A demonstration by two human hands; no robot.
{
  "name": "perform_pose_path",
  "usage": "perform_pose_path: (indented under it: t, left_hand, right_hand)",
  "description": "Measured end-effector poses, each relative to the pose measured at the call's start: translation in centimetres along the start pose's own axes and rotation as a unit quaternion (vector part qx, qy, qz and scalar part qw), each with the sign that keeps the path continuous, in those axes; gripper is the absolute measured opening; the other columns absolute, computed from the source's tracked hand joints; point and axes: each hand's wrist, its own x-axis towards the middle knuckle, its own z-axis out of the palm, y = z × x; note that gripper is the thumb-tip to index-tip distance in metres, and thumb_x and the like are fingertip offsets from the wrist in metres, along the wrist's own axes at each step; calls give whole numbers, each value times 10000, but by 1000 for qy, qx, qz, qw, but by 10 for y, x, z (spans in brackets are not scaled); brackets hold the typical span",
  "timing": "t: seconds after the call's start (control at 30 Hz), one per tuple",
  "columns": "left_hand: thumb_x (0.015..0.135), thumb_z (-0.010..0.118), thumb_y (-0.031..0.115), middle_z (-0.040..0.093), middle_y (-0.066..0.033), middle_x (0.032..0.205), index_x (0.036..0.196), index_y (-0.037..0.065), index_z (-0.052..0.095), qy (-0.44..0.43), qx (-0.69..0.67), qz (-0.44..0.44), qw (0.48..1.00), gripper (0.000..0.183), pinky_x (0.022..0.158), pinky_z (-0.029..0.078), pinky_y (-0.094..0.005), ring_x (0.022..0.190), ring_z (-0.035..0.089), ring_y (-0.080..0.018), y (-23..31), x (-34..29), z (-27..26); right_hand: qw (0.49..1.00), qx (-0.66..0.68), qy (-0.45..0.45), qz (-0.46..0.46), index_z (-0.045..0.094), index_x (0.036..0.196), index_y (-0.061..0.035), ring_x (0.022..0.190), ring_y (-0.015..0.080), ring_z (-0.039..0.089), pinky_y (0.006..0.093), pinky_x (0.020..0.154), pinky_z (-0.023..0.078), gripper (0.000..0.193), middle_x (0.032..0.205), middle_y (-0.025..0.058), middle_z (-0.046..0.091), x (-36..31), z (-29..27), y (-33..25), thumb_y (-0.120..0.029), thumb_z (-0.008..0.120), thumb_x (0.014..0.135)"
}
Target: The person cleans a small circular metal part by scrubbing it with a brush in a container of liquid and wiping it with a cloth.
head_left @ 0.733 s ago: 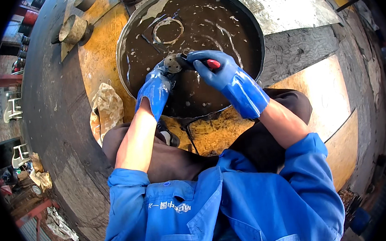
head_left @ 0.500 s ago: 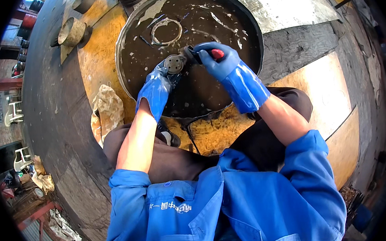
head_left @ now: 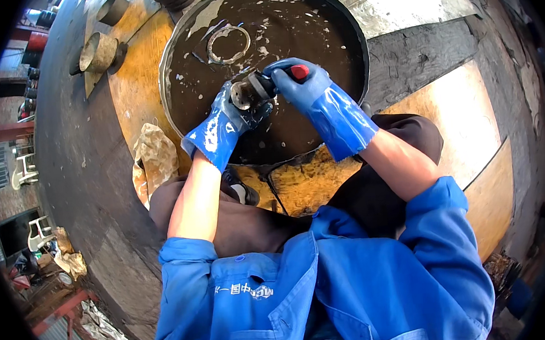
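Both of my hands wear blue rubber gloves and are over a wide round tub (head_left: 367, 68) of dark, murky liquid. My left hand (head_left: 229, 113) is closed around a round grey metal part (head_left: 242, 95) with holes in its face. My right hand (head_left: 303, 87) grips a brush (head_left: 299, 73) with a red handle end. The brush's dark head meets the metal part, though exactly where the two touch is hard to make out. Beyond my left hand, a pale metal ring (head_left: 229, 45) lies in the tub.
Left of the tub, a short metal cylinder (head_left: 99, 52) lies on a yellowish board (head_left: 139, 72), with another cylinder (head_left: 112, 9) farther back. A crumpled patterned cloth (head_left: 156, 154) lies by my left knee. Flat sheets (head_left: 433, 117) cover the ground at right.
The metal part has tilted, and its holed face is turned more to the left. My right hand has shifted slightly left, bringing the brush head onto the part.
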Motion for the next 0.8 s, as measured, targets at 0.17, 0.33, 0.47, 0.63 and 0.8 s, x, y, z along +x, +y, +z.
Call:
perform_pose_path:
  t: [0.17, 0.33, 0.47, 0.63, 0.8]
  left_hand:
    - [998, 592, 420, 674, -106, 1384, 1333, 195, 671, -43, 313, 40, 948, 411, 997, 575, -447, 1256, 638, -314, 34, 13, -1]
    - [909, 766, 431, 757, -60, 1215, 1243, 153, 703, -59, 276, -48, 958, 439, 975, 578, -390, 1092, 719, -250, 50, 10, -11]
    - [1001, 563, 464, 664, -65, 1427, 1427, 220, 625, -177, 370, -161, 898, 494, 1118, 502, -397, 1290, 629, -273, 82, 17, -13]
    - [1069, 342, 564, 617, -89, 1481, 1512, 197, 528, -107, 349, -37, 930, 604, 1126, 442, -575, 1322, 595, -369, 84, 8, -9]
    - [1035, 466, 542, 664, -96, 1403, 1472, 174, 559, -84, 356, 14, 931, 579, 1111, 478, -504, 1278, 626, -332, 34, 9, -13]
  right_hand:
    - [975, 223, 10, -13, 799, 1097, -67, 873, 125, 742, 291, 827, 602, 190, 965, 68, 797, 20, -3, 37, -168, 701, 969]
    - [999, 43, -8, 27, 802, 1109, -88, 861, 134, 746, 299, 833, 604, 226, 959, 55, 800, 13, 2, 21, -234, 685, 982]
    - [997, 58, 15, 52, 791, 1124, -49, 865, 126, 735, 287, 828, 610, 216, 1004, 58, 795, 15, -5, 18, -179, 679, 991]
    - [995, 101, -19, 19, 786, 1132, -49, 878, 136, 737, 297, 833, 611, 213, 1010, 59, 796, 22, 2, 37, -172, 686, 989]
    - [991, 84, -101, -22, 779, 1151, -46, 900, 127, 732, 309, 865, 609, 223, 1026, 63, 793, -5, 3, 9, -168, 694, 984]
